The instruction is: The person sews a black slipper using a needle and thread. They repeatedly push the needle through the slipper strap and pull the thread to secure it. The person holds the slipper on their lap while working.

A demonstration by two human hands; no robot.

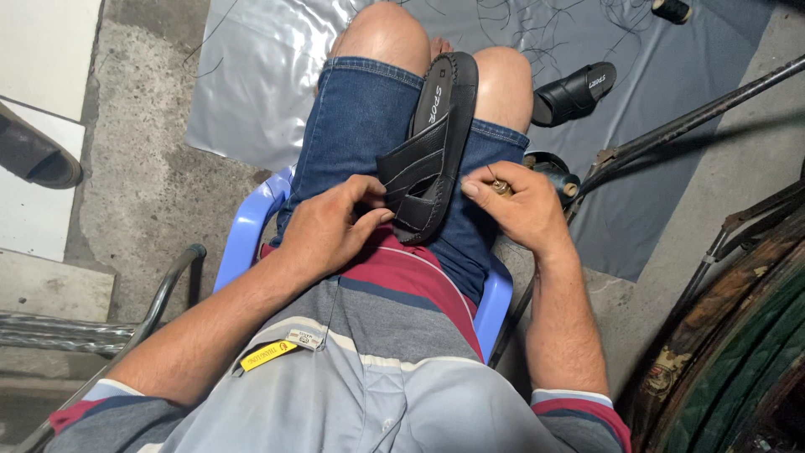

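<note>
- Here, a black slip-on sandal with a ribbed strap [429, 159] lies sole-down along the person's lap, between the thighs.
- The left hand [329, 231] steadies its heel end, fingers pressed on the strap's edge.
- The right hand [520, 205] pinches a small brown-handled tool [501, 186] beside the sole.
- Judged: hand-stitching the strap is under way; the next stitch needs the tool's tip aimed at the sole's edge.
- A second black sandal [575, 94] lies on the grey sheet [251, 75].

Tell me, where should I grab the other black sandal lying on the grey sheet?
Probably by its wide strap, coming from above. The black sandal lies sole-down on the grey sheet, so the strap arches up clear of the footbed and fingers could likely hook under it. Nothing crowds it there.
</note>
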